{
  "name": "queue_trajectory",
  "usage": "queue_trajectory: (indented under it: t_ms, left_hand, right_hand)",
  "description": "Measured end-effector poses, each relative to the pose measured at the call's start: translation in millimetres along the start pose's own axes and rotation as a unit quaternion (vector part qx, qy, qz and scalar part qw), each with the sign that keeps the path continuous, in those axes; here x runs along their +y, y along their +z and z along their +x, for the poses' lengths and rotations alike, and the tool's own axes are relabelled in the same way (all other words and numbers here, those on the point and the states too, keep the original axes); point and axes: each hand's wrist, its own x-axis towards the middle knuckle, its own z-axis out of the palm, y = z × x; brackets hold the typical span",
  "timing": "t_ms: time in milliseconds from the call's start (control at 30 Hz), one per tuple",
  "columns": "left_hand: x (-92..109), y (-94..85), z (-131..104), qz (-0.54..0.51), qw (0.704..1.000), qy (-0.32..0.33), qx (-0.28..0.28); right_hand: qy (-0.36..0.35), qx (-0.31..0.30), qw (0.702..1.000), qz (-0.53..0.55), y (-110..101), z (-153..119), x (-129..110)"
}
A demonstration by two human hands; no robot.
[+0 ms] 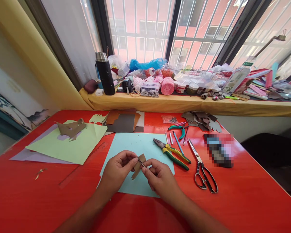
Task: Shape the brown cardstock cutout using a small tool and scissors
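My left hand (118,168) pinches a small brown leather-like piece (136,168) between thumb and fingers. The piece has a notched lower end and is held above a light blue sheet (126,142). A thin, dark metallic strip (141,162) crosses its face, too small to name surely. At the strip's right end, the fingertips of my right hand (160,176) are closed on it. Right of the hands, pliers (168,150) with yellow and green handles lie partly on the blue sheet. Scissors (200,165) rest on the red table farther right.
Green-handled small pliers (181,129), pens (178,142) and dark scraps (199,119) lie behind on the right. Leather sheets (123,123) are stacked at the back. Light green paper (75,145) with a brown offcut (71,129) lies left. A black thermos (105,77) stands on the crowded sill.
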Motion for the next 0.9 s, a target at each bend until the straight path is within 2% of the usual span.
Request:
queue_trajectory:
  t_ms: [200,333,467,600,667,767,833,900]
  left_hand:
    - [0.3,1.5,-1.8,0.030,0.999,0.011,0.000]
    - [0.3,1.0,-4.9,0.107,0.993,0.043,0.004]
    - [-0.6,0.1,-6.7,0.187,0.978,0.089,0.013]
    - [-3.6,0.0,-5.1,0.203,0.970,0.132,0.013]
    - [-5.3,0.4,-4.4,0.204,0.969,0.141,0.016]
    - [-7.2,2.4,-4.0,0.174,0.977,0.122,0.025]
    - [-7.5,4.5,-3.6,0.121,0.988,0.095,0.029]
    - [-6.9,6.7,-2.6,0.055,0.996,0.066,0.023]
  right_hand:
    - [-0.009,0.015,0.999,-0.034,-0.2,1.1,2.4]
    - [-0.013,0.018,0.996,-0.086,-2.5,1.3,-0.2]
    - [-0.058,0.044,0.979,-0.192,-4.4,-0.4,-0.3]
    - [-0.097,0.049,0.962,-0.250,-4.2,-1.3,1.0]
    - [-0.087,0.042,0.975,-0.201,-3.6,0.2,1.2]
    - [-0.028,0.002,0.999,-0.043,-2.8,4.0,1.7]
    - [0.004,-0.027,0.999,0.045,-2.5,5.9,2.5]
    - [0.009,-0.031,0.997,0.076,-2.5,6.5,3.6]
